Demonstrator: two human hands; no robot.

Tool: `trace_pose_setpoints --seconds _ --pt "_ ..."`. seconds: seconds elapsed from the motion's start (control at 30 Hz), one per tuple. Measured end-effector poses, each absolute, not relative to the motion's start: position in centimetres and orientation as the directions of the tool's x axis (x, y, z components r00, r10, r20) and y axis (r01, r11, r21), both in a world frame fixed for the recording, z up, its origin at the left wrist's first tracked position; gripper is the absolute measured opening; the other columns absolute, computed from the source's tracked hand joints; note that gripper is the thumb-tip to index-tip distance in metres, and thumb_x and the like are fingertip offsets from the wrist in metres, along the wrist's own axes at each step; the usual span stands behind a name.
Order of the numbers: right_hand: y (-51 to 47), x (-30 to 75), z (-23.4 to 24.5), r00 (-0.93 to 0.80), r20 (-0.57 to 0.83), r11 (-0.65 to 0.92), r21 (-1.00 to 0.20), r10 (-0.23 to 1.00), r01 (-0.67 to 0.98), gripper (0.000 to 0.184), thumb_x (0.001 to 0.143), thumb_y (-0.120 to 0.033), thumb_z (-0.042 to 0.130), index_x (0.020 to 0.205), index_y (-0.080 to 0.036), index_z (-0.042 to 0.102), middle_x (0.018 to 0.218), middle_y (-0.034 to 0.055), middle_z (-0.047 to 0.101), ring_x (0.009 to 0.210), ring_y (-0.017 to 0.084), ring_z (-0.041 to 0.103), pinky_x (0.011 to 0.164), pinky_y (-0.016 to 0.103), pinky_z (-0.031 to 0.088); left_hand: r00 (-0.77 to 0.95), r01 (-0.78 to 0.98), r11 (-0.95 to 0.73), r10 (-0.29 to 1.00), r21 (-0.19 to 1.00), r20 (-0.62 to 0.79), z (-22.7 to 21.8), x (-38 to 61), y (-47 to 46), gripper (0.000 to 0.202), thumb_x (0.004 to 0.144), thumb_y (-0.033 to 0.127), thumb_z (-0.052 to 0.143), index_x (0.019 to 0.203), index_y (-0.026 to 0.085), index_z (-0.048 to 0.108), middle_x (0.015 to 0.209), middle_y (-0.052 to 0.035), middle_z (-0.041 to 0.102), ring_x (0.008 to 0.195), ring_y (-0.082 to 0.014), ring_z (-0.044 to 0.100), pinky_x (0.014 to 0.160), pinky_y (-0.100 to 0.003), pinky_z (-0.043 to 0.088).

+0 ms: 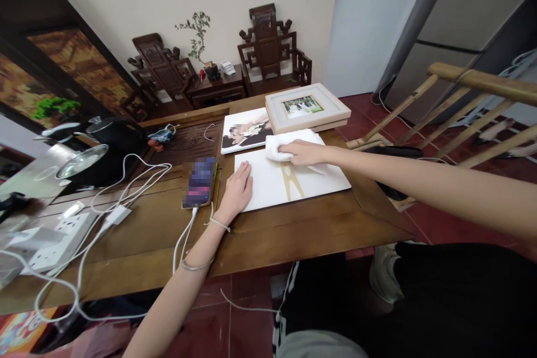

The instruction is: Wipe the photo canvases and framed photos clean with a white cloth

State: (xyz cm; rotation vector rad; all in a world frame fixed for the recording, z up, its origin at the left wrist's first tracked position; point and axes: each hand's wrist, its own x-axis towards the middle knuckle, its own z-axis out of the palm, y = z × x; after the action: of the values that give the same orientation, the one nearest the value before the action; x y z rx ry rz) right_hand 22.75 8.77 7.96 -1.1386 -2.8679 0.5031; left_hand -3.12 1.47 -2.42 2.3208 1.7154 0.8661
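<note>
A white panel with a tan A-shaped stand piece on it lies near the front of the wooden table. My left hand rests flat on the panel's left edge, fingers stretched out. My right hand is closed on a folded white cloth, which is on the panel's far part and covers some of it. Just behind lies a photo panel showing people, partly blurred. Beside it, a pale picture frame with a small photo sits on top of another frame-like piece.
Left of the panel a phone is plugged into a white cable. Farther left are a power strip, looped cables and a dark kettle. A bamboo chair stands to the right; the table's front edge runs close to me.
</note>
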Motion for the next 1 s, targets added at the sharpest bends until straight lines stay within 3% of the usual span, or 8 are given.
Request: trace_pose_setpoints --seconds 0.13,0.27,0.4,0.53,0.73,0.87,1.0 --pt "6.5 22.0 7.6 -0.716 -0.175 0.674 -0.245 0.676 0.697 0.061 0.073 0.002 0.043 0.130 -0.017 0.055 0.148 0.0214 0.049 0.135 0.035 0.047 0.107 0.063 0.034 0.195 0.838 -0.347 0.911 0.421 0.363 -2.4 -3.1 1.5 0.047 0.097 0.025 0.038 0.140 0.012 0.053 0.152 -0.0170 0.049 0.146 -0.0280 0.040 0.120 -0.052 0.032" --pt "2.4 22.4 6.9 -0.739 -0.216 0.707 -0.215 0.638 0.674 0.065 0.075 0.006 0.040 0.135 -0.014 0.053 0.161 0.0237 0.028 0.151 0.036 0.019 0.112 0.071 0.022 0.191 0.842 -0.338 0.915 0.420 0.355 -2.3 -3.0 1.4 0.048 0.097 0.025 0.038 0.140 0.011 0.053 0.152 -0.0177 0.048 0.146 -0.0283 0.039 0.120 -0.051 0.032" --pt "-3.0 23.0 6.5 -0.782 -0.208 0.772 -0.146 0.588 0.619 0.070 0.073 0.010 0.035 0.134 -0.017 0.055 0.164 0.0140 0.026 0.153 0.036 0.005 0.107 0.078 0.026 0.188 0.844 -0.334 0.917 0.421 0.351 -2.2 -2.9 1.3 0.048 0.097 0.026 0.037 0.140 0.010 0.053 0.152 -0.0184 0.047 0.146 -0.0290 0.038 0.120 -0.052 0.032" --pt "-6.5 23.7 6.6 -0.813 -0.223 0.803 -0.157 0.537 0.574 0.069 0.073 0.008 0.039 0.133 -0.020 0.057 0.164 0.0092 0.026 0.153 0.036 0.009 0.107 0.076 0.030 0.184 0.842 -0.330 0.919 0.427 0.348 -2.1 -2.8 1.2 0.048 0.097 0.025 0.037 0.140 0.010 0.053 0.153 -0.0183 0.047 0.147 -0.0289 0.037 0.121 -0.052 0.031" --pt "-4.7 24.5 6.8 -0.829 -0.224 0.803 -0.215 0.513 0.555 0.065 0.074 0.007 0.041 0.132 -0.016 0.058 0.156 0.0198 0.041 0.152 0.032 0.017 0.111 0.069 0.031 0.171 0.835 -0.327 0.919 0.443 0.355 -2.3 -2.7 1.3 0.047 0.097 0.024 0.038 0.140 0.012 0.053 0.153 -0.0175 0.047 0.147 -0.0290 0.037 0.121 -0.052 0.029" --pt "-0.7 23.9 6.9 -0.790 -0.221 0.753 -0.240 0.572 0.612 0.060 0.076 0.005 0.043 0.128 -0.018 0.060 0.157 0.0218 0.036 0.145 0.033 0.036 0.111 0.064 0.032 0.172 0.832 -0.330 0.918 0.447 0.358 -2.4 -2.7 1.3 0.047 0.097 0.024 0.039 0.140 0.012 0.053 0.153 -0.0175 0.048 0.147 -0.0289 0.038 0.121 -0.052 0.029" --pt "3.6 22.3 7.4 -0.777 -0.180 0.752 -0.195 0.603 0.629 0.055 0.075 0.004 0.044 0.123 -0.018 0.061 0.147 0.0217 0.049 0.126 0.033 0.056 0.101 0.053 0.042 0.186 0.835 -0.338 0.916 0.434 0.355 -2.4 -2.9 1.4 0.047 0.098 0.025 0.037 0.141 0.012 0.052 0.153 -0.0177 0.047 0.147 -0.0283 0.038 0.121 -0.053 0.030"
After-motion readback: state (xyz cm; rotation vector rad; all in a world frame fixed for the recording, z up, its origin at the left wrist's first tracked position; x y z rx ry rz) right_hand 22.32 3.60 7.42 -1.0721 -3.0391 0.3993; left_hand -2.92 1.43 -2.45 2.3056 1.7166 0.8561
